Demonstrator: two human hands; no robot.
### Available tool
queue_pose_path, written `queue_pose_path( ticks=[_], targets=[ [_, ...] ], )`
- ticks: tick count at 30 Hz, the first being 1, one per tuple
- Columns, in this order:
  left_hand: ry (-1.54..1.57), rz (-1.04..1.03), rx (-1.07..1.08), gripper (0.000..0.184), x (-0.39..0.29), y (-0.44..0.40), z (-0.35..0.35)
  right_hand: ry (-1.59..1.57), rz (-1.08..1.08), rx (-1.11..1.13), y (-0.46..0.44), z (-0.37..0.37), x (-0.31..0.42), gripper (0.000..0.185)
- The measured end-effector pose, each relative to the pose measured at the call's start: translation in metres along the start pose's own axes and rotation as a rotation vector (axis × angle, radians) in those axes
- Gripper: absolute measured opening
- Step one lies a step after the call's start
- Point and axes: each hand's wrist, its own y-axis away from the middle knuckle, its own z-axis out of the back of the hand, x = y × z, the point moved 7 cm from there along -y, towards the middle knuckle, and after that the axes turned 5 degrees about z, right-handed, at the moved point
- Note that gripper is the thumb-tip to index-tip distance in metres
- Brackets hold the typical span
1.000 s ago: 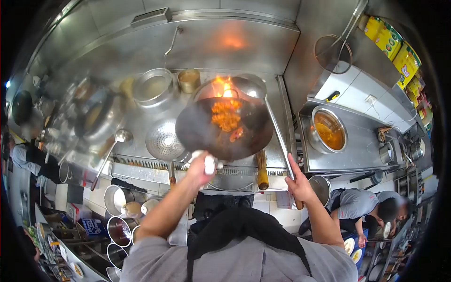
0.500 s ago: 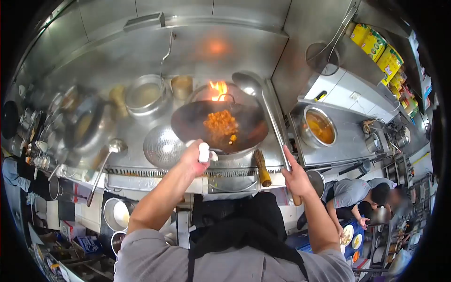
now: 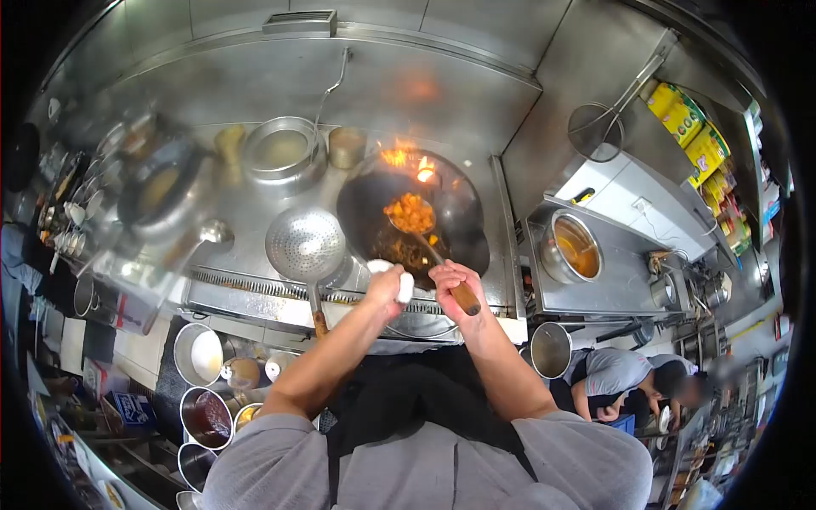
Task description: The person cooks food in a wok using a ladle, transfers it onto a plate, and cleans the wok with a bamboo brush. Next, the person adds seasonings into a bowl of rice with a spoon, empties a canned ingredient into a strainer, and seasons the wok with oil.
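Observation:
A dark wok (image 3: pixel 463 204) sits on the burner with flames at its back edge. At the wok's near rim, my left hand (image 3: pixel 391 285) is closed round a white cloth (image 3: pixel 405 287). My right hand (image 3: pixel 456 285) grips the wooden handle of a ladle (image 3: pixel 435 254), whose bowl is inside the wok. Orange-brown food pieces (image 3: pixel 410 212) are heaped in the bowl, and darker sauce with a few bits lies on the wok's bottom below it.
A perforated skimmer (image 3: pixel 306 244) lies left of the wok, near a steel pot (image 3: pixel 280 153). On the right counter stands a bowl of orange liquid (image 3: pixel 571 246). Containers (image 3: pixel 206 416) stand at lower left. Two people are at lower right, one in a grey shirt (image 3: pixel 616 371).
My right hand has moved left and forward with the ladle, bringing its bowl from beside the wok into it. The food is now gathered in the bowl. The camera view has shifted slightly.

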Motion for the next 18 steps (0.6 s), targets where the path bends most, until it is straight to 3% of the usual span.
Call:
queue_pose_path(
  ticks=[1, 5, 7, 9, 10, 13, 15, 17, 18],
  targets=[
    [0.026, 0.020, -0.006, 0.005, 0.008, 0.003, 0.002, -0.028, 0.015, -0.003, 0.000, -0.004, 0.000, 0.019],
    [0.080, 0.031, 0.048, 0.008, 0.021, -0.045, -0.017, 0.011, 0.050, 0.028, 0.010, -0.008, 0.018, 0.017],
    [-0.051, 0.091, 0.011, 0.013, 0.015, -0.104, -0.018, 0.048, 0.111, 0.030, 0.013, -0.015, 0.023, 0.019],
    [0.079, 0.003, 0.088, 0.015, 0.021, -0.113, -0.023, 0.142, 0.087, 0.128, 0.027, -0.020, 0.036, 0.016],
    [-0.007, -0.091, 0.131, 0.015, 0.022, -0.108, -0.021, 0.183, 0.198, 0.092, 0.040, -0.030, 0.042, 0.014],
    [0.005, 0.021, 0.115, 0.012, 0.009, -0.103, -0.001, 0.234, 0.175, 0.074, 0.063, -0.026, 0.054, 0.003],
    [-0.065, -0.034, 0.066, 0.009, -0.002, -0.098, 0.008, 0.236, 0.160, 0.027, 0.072, -0.026, 0.066, 0.003],
    [-0.579, -0.384, -0.074, 0.020, 0.000, -0.088, 0.028, 0.102, 0.064, -0.086, 0.085, -0.022, 0.076, 0.003],
    [-0.695, -0.601, -0.167, 0.034, 0.009, -0.069, 0.032, 0.109, 0.021, -0.117, 0.091, -0.014, 0.082, 0.003]
  ],
)
